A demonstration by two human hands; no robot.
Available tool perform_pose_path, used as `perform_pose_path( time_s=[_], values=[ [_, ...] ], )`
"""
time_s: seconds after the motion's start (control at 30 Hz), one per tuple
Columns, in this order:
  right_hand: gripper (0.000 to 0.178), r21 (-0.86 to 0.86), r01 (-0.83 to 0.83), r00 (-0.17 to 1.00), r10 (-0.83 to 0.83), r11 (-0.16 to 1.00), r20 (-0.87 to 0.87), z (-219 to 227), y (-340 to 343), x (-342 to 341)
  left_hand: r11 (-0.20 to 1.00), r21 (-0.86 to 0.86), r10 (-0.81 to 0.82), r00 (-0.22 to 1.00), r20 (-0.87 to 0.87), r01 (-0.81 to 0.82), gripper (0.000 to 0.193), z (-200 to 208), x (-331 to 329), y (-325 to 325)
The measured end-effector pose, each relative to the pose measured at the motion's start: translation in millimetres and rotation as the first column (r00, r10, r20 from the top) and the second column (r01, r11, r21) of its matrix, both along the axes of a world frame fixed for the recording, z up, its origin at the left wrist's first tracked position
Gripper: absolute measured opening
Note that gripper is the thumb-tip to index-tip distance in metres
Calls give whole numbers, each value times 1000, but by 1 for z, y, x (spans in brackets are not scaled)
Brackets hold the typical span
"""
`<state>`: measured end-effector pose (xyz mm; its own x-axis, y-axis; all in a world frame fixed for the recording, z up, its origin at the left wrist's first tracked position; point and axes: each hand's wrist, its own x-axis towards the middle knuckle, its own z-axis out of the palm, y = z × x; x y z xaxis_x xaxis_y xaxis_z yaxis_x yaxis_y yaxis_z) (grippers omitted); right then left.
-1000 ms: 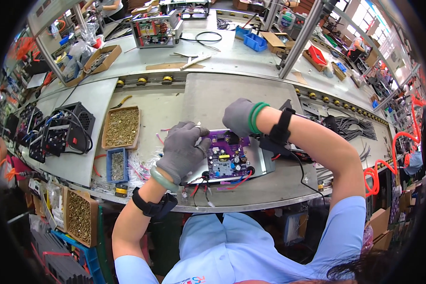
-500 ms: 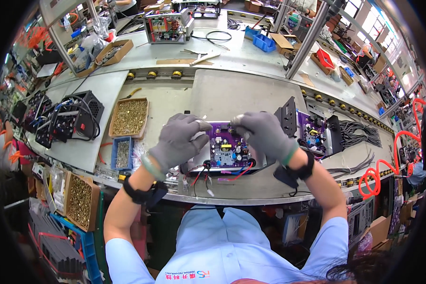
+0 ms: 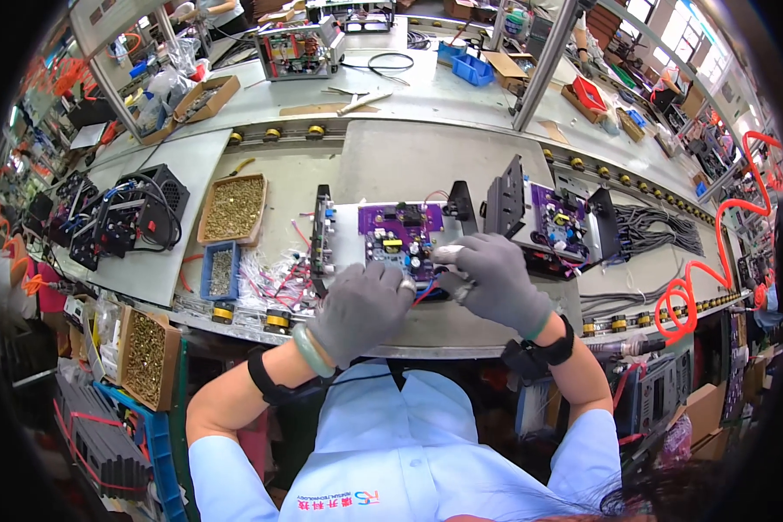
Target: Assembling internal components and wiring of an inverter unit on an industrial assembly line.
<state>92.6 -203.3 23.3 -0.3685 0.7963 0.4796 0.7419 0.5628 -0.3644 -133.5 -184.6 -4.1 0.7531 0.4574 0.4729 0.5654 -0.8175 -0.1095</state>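
Purple printed circuit board (image 3: 398, 237) lies flat in its metal tray, just beyond both hands, its near edge at your fingertips. Stiff, light, fragile: take it by the bare edges, not the components. Your grey-gloved left hand (image 3: 359, 309) curls over the near edge; grey-gloved right hand (image 3: 494, 280) pinches something small — what, cannot tell.

Gloved left hand (image 3: 361, 309), right hand (image 3: 494, 283) at purple circuit board (image 3: 398, 238).
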Motion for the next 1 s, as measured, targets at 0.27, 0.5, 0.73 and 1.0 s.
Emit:
perform_pose_path(
  time_s=[0.27, 0.5, 0.73, 1.0],
  values=[
    [16, 133, 39, 990, -20, 990, -140, -6, 17, 13, 1000, 22, -18, 1000, 9, 18, 11, -17, -13, 9],
    [20, 115, -30, 993, 42, 993, -107, -4, 26, 15, 999, 41, -2, 999, -51, 4, 13, -13, -3, 15],
    [18, -256, -238, 962, 264, 937, 71, -1, 25, 21, 939, 186, -264, 954, -145, 288, 12, 76, 36, 39],
    [12, 177, 24, 973, 18, 984, -231, -43, 27, -2, 991, -136, 43, 958, 285, -5, 12, 3, 28, 27]
  ],
)
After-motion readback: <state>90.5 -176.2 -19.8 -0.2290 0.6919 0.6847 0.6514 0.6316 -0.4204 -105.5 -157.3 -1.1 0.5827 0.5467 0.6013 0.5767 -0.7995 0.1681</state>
